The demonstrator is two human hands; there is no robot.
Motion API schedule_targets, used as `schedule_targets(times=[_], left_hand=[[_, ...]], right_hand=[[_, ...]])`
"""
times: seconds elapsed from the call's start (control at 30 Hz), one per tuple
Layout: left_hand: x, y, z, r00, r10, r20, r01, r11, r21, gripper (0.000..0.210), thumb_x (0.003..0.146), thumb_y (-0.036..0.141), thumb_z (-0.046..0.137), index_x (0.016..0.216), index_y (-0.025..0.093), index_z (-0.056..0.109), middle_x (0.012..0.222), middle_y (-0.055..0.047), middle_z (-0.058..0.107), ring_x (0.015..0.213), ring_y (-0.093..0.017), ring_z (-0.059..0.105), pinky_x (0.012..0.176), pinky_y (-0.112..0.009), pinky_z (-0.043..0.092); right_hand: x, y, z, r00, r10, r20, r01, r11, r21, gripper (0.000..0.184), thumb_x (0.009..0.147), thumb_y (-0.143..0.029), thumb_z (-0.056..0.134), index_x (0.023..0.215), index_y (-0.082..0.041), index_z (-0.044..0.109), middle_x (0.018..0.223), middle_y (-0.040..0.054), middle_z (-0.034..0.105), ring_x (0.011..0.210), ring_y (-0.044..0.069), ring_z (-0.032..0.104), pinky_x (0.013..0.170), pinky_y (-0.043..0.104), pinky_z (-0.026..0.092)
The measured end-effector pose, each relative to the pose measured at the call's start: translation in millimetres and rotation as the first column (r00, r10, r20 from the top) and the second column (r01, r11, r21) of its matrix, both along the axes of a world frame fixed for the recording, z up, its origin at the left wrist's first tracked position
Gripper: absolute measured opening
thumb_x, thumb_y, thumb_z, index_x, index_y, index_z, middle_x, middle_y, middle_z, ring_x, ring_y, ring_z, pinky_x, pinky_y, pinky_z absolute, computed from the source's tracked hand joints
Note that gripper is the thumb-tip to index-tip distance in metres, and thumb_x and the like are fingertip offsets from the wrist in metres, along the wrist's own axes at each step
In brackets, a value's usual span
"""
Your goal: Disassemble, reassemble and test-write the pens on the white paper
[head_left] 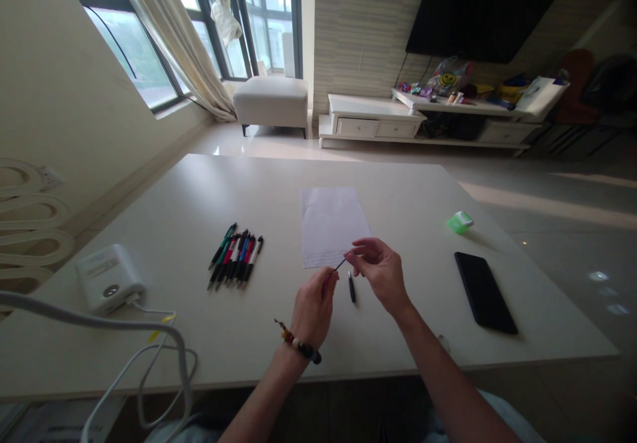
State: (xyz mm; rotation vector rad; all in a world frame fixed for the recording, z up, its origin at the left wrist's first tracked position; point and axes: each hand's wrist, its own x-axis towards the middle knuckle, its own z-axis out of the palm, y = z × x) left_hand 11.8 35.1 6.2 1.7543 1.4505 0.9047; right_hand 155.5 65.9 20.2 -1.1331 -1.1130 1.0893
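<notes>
Left hand (pixel 314 302) and right hand (pixel 381 272) both pinch a thin rod (pixel 340 264) (pen refill, probably), seemingly a pen-handling step near the black pen piece (pixel 352 288); next move needs steady grip.

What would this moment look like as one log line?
left hand: pinches thin dark rod | right hand: pinches its far end | table: dark pen piece, paper, grouped pens, phone

Black phone (pixel 485 292) lying near a green container (pixel 460 223)
</notes>
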Motion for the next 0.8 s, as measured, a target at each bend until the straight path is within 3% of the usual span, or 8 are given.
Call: schedule_targets(times=[0.1, 0.3, 0.53, 0.67, 0.73, 0.8], left_hand=[[0, 0, 1.1, 1.000, 0.005, 0.010, -0.005, 1.000, 0.008, 0.027, 0.092, 0.038, 0.035, 0.083, 0.021, 0.055, 0.076, 0.000, 0.060, 0.069, -0.013, 0.055, 0.062, -0.022, 0.038], [1, -1, 1.6, 1.000, -0.002, 0.002, 0.002, 1.000, -0.002, 0.027, 0.092, 0.038, 0.035, 0.081, 0.021, 0.053, 0.074, 0.000, 0.059, 0.068, -0.013, 0.054, 0.062, -0.022, 0.037], [2, 0, -0.2, 1.000, -0.013, 0.015, 0.013, 1.000, -0.002, 0.027, 0.093, 0.036, 0.035, 0.084, 0.021, 0.055, 0.077, 0.000, 0.061, 0.070, -0.013, 0.054, 0.063, -0.022, 0.037], [1, 0, 0.1, 1.000, 0.000, 0.019, 0.000, 1.000, 0.008, 0.026, 0.093, 0.036, 0.036, 0.085, 0.021, 0.055, 0.078, 0.000, 0.061, 0.069, -0.012, 0.053, 0.063, -0.022, 0.036], [0, 0, 0.4, 1.000, 0.011, 0.013, -0.011, 1.000, 0.006, 0.026, 0.093, 0.036, 0.036, 0.084, 0.021, 0.055, 0.078, 0.000, 0.061, 0.070, -0.012, 0.054, 0.063, -0.022, 0.036], [-1, 0, 0.4, 1.000, 0.019, 0.003, -0.019, 1.000, -0.003, 0.026, 0.093, 0.036, 0.036, 0.084, 0.021, 0.054, 0.078, 0.000, 0.061, 0.070, -0.012, 0.054, 0.063, -0.021, 0.036]], right_hand=[[-1, -1, 0.0, 1.000, 0.020, -0.002, -0.020, 1.000, -0.015, 0.038, 0.062, -0.035, 0.078, 0.092, -0.018, 0.061, 0.073, 0.0026, 0.069, 0.051, 0.013, 0.059, 0.047, 0.026, 0.050], [3, 0, 4.0, 0.992, -0.114, -0.060, 0.117, 0.991, 0.061, 0.028, 0.067, -0.033, 0.075, 0.086, -0.017, 0.061, 0.079, 0.0056, 0.071, 0.050, 0.011, 0.057, 0.047, 0.025, 0.047], [-3, -3, -2.2, 0.999, 0.040, -0.028, -0.040, 0.999, 0.005, 0.029, 0.064, -0.032, 0.076, 0.084, -0.018, 0.062, 0.074, 0.0037, 0.070, 0.050, 0.012, 0.057, 0.046, 0.025, 0.047], [2, -1, -4.7, 0.971, 0.185, 0.149, -0.179, 0.982, -0.052, 0.036, 0.064, -0.033, 0.075, 0.094, -0.019, 0.062, 0.085, 0.0048, 0.068, 0.059, 0.014, 0.060, 0.052, 0.026, 0.049], [7, 1, -8.7, 0.925, 0.172, 0.339, -0.145, 0.984, -0.104, 0.030, 0.067, -0.035, 0.071, 0.091, -0.019, 0.062, 0.086, 0.0054, 0.067, 0.063, 0.015, 0.061, 0.056, 0.027, 0.048], [12, 1, -16.6, 0.819, 0.122, 0.560, -0.039, 0.987, -0.159, 0.021, 0.071, -0.036, 0.066, 0.082, -0.018, 0.062, 0.078, 0.0053, 0.067, 0.064, 0.016, 0.060, 0.059, 0.028, 0.047]])
